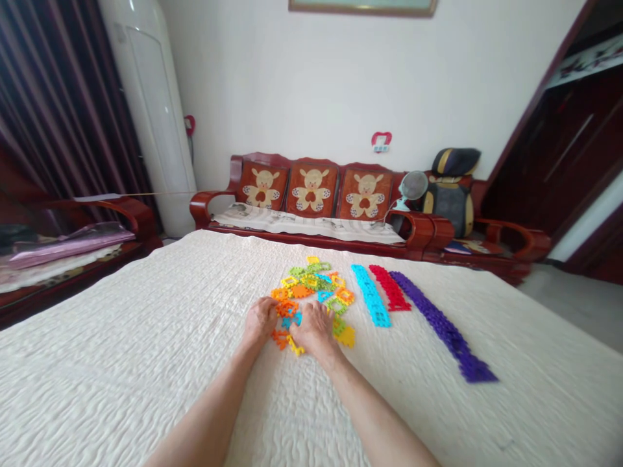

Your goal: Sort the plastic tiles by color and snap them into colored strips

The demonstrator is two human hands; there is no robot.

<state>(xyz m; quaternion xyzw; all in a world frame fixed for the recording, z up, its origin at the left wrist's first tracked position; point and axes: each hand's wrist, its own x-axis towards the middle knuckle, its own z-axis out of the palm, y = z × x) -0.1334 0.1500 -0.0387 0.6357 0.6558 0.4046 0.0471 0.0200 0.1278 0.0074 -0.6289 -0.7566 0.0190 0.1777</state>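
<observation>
A loose pile of flat plastic interlocking building pieces in green (pixel 335 305), yellow (pixel 347 336), orange (pixel 302 291) and blue lies on the cloth-covered table before me. My left hand (pixel 261 319) is at the pile's near left edge, its fingers closed on an orange building piece (pixel 288 309). Just to the right, my right hand (pixel 315 327) reaches in with curled fingers. Its thumb is by a blue building piece (pixel 291 320), and whatever its fingers hold is hidden under them. A yellow piece (pixel 295 346) and an orange-red piece (pixel 279 338) lie between my wrists.
Right of the pile lie a light blue strip (pixel 370 295), a shorter red strip (pixel 390 287) and a long purple strip (pixel 440 324) of pieces. A quilted cream cover (pixel 121 363) spreads over the table. Beyond stand a wooden sofa (pixel 292 237) and a small fan (pixel 413 186).
</observation>
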